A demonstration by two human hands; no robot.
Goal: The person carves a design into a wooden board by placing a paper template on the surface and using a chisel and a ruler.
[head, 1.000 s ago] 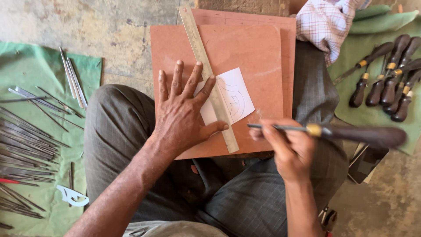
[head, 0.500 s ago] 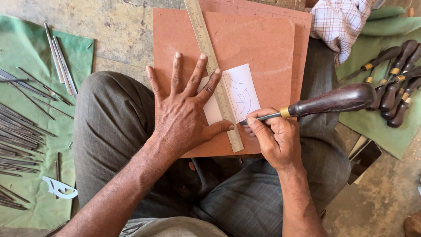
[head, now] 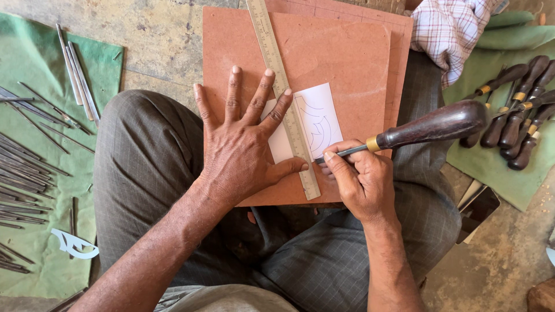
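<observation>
A reddish-brown board (head: 341, 63) lies across my lap. On it is a white paper template (head: 319, 118) with curved lines, and a long metal ruler (head: 283, 95) runs diagonally over the paper. My left hand (head: 243, 147) lies flat with fingers spread, pressing on the ruler and paper. My right hand (head: 358, 176) grips a dark wooden-handled carving tool (head: 430, 127) by its steel shaft. The tool's tip sits at the ruler's right edge, near the lower end of the paper.
A green cloth (head: 34, 173) on the left holds several thin metal tools and a white cut-out shape (head: 72, 245). On the right, another green cloth (head: 497, 156) carries several wooden-handled chisels (head: 520, 121). A checked cloth (head: 451, 29) lies at the upper right. The ground is bare concrete.
My right hand has swung the tool from level in front of me to angled down, bringing its tip to the ruler's edge on the paper. My left hand has stayed pressed flat.
</observation>
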